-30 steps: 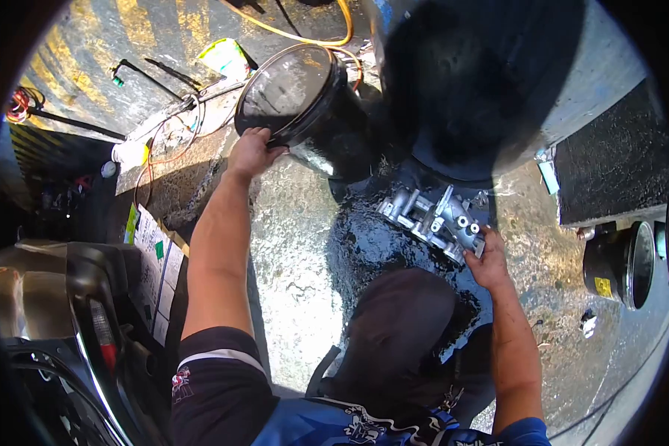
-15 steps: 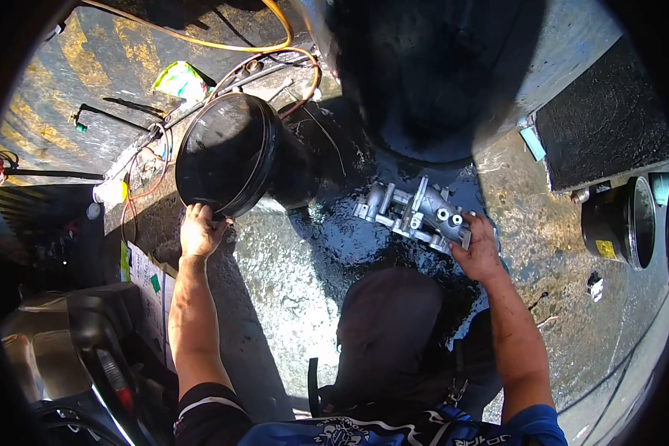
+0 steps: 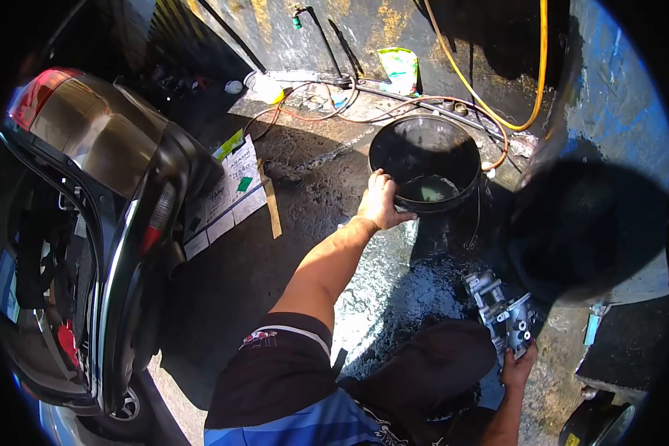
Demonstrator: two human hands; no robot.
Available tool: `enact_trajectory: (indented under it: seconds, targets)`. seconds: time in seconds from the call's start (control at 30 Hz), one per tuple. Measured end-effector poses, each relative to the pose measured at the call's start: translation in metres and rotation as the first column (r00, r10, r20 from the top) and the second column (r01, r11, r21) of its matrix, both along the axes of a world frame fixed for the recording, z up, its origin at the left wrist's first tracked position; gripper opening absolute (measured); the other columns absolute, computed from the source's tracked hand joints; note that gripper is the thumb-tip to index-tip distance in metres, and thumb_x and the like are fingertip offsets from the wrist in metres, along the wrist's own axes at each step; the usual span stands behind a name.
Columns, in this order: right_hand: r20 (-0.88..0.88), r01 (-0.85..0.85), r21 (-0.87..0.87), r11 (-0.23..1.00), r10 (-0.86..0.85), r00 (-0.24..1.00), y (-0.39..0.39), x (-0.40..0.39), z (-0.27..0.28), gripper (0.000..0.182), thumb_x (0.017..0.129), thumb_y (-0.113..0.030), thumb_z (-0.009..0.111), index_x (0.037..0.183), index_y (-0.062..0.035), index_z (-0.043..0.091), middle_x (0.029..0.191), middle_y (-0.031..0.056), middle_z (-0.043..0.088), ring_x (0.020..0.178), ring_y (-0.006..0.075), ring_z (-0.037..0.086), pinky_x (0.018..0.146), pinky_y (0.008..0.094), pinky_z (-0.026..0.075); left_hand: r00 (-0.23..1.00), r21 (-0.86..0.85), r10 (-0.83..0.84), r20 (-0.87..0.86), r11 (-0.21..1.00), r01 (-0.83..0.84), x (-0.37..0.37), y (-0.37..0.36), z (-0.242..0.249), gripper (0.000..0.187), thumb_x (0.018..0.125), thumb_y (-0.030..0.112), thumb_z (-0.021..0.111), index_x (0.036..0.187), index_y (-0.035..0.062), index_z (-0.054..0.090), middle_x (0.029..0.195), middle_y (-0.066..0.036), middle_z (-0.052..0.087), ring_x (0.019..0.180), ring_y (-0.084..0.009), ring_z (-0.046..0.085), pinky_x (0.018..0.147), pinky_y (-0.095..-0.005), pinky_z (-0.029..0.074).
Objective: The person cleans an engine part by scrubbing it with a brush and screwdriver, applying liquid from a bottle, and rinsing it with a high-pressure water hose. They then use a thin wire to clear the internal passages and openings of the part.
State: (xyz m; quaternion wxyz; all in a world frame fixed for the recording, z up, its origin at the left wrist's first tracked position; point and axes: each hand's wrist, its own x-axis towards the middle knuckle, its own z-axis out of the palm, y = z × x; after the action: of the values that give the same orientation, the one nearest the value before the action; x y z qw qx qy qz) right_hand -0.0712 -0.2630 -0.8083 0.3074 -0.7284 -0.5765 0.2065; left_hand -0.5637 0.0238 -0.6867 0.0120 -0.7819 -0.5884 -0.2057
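My left hand [image 3: 381, 202] has its fingers over the near-left rim of a round black bucket [image 3: 403, 152], thumb on the outside. The bucket stands upright on the wet floor, a little cloudy liquid showing at its bottom. Down to the right, my right hand [image 3: 518, 364] grips the lower end of a silvery cast-metal housing [image 3: 504, 314] with tubular branches and two pale round ports. The casting is just above the wet ground beside my knee [image 3: 438, 353]; part of the right palm is hidden behind it.
A car rear [image 3: 97, 141] with its boot open stands at left, a printed cardboard sheet [image 3: 234, 186] beside it. Orange hose [image 3: 537, 89] runs along the back wall near a bright packet [image 3: 400, 70]. A large blue-painted container [image 3: 624, 97] rises at right, above a dark block [image 3: 632, 346].
The bucket has gone from tilted to upright, with my left hand still at its rim. My view has turned left, bringing the car in. The casting stays in my right hand.
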Motion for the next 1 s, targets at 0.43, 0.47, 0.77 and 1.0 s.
enact_trajectory:
  seconds: [0.43,0.47,0.77,1.0]
  targets:
    - [0.031,-0.005,-0.008,1.000,0.005,1.000,0.003,0.003,0.005,0.082,0.080,-0.010,0.073,0.148,0.0046,0.030,0.145,0.0291,0.038,0.137,0.0445,0.035,0.118,0.0482,0.026,0.953,-0.451,0.244,-0.178,0.841,-0.299,0.028,-0.019,0.056,0.105,0.067,0.061,0.084,0.139,-0.0028,0.044,0.158,-0.026,0.024,0.152,-0.0450,0.005,0.113,-0.0695,0.025]
    - [0.062,0.013,0.009,1.000,-0.014,0.998,-0.001,-0.001,0.005,0.085,0.081,-0.011,0.074,0.150,0.0048,0.027,0.148,0.0298,0.034,0.140,0.0446,0.032,0.119,0.0479,0.025,0.941,-0.477,0.265,-0.211,0.813,-0.336,0.040,-0.024,0.064,0.113,0.069,0.063,0.081,0.148,-0.0020,0.034,0.162,-0.025,0.016,0.153,-0.0441,0.000,0.115,-0.0708,0.019]
    - [0.179,0.004,-0.050,0.999,0.005,0.984,-0.070,-0.017,-0.017,0.098,0.084,-0.016,0.075,0.155,0.0068,0.012,0.159,0.0344,0.015,0.148,0.0492,0.018,0.122,0.0489,0.017,0.803,-0.438,-0.591,0.078,0.703,0.560,0.255,-0.093,0.066,0.090,0.074,0.048,0.081,0.144,0.0061,0.045,0.147,-0.019,0.043,0.145,-0.0367,0.031,0.115,-0.0621,0.029]
    - [0.000,0.030,-0.251,0.967,-0.031,1.000,-0.089,0.001,0.054,0.070,0.086,-0.021,0.072,0.144,0.0045,0.043,0.150,0.0271,0.041,0.137,0.0410,0.044,0.113,0.0407,0.039,0.473,-0.722,-0.872,-0.125,0.406,0.560,0.408,-0.143,0.049,0.111,0.059,0.045,0.090,0.152,0.0124,0.038,0.157,-0.014,0.036,0.146,-0.0336,0.031,0.116,-0.0506,0.034]
